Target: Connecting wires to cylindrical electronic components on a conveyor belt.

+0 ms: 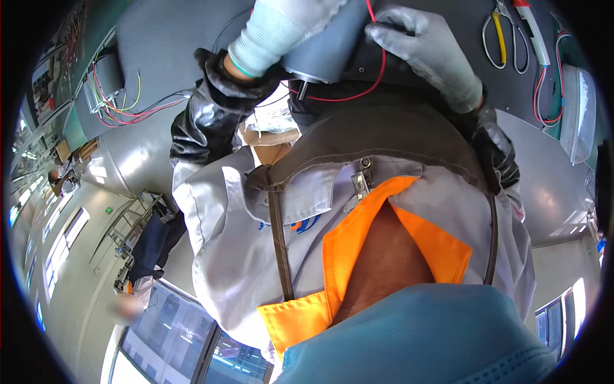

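Note:
A grey cylindrical motor (pixel 327 51) with a short metal shaft lies at the table's near edge, at the top of the view. My left hand (pixel 288 32), in a pale knit glove, rests against its left side; the fingers run out of view past the upper edge. A red wire (pixel 382 64) curves down to the right of the motor and back under it towards the shaft. At this wire, my right hand (pixel 425 54), in a grey-coated glove, has thumb and fingertips brought together, apparently pinching it.
Scissors (pixel 498 38) with a yellow-wrapped handle lie to the right, beside a red and white handled tool (pixel 536 32). Loose wires (pixel 542 102) and a clear plastic box (pixel 581 115) are at the far right. Another motor (pixel 109 73) with several coloured leads stands at the left.

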A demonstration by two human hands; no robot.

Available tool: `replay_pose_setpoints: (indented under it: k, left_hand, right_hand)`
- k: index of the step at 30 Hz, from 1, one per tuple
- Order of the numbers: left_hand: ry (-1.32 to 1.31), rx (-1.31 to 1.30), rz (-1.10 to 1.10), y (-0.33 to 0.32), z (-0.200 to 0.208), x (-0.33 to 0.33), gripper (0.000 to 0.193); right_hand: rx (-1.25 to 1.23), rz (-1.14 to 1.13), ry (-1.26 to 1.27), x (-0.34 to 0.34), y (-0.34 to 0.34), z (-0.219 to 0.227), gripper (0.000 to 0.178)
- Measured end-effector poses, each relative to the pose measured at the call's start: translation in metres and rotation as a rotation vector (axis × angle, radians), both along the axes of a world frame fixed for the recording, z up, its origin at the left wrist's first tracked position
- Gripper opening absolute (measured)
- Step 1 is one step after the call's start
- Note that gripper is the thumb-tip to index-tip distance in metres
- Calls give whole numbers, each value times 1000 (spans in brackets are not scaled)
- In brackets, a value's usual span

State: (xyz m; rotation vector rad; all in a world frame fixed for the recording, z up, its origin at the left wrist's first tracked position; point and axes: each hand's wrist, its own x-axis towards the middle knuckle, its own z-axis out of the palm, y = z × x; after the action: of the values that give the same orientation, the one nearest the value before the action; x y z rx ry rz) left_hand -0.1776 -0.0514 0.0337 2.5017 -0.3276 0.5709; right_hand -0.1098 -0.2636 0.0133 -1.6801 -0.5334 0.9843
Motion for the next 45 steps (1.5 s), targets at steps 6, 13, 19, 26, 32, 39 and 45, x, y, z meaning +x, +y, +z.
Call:
replay_pose_setpoints:
  k: [6, 13, 19, 26, 32, 39, 45]
  left_hand:
    - [2, 269, -143, -5, 19, 12, 17]
    - [191, 98, -49, 18, 18, 10, 29]
    - [449, -663, 288, 22, 4, -50, 87]
    - [489, -333, 438, -17, -34, -131, 132]
    - [210, -305, 806, 22, -43, -86, 110]
    - [-23, -856, 647, 260, -52, 66, 62]
    - [84, -1316, 491, 211, -33, 23, 30]
  right_hand:
    - [-124, 391, -1259, 21, -16, -10, 19]
    - [137, 411, -472, 4, -47, 7, 12]
    - [-805, 282, -1417, 59, -113, -16, 33]
    - [227, 141, 50, -2, 15, -1, 49]
    - [-44, 235, -383, 42, 152, -15, 53]
    - [333, 266, -873, 79, 262, -5, 52]
    - [-101, -3, -340, 92, -1, 15, 25]
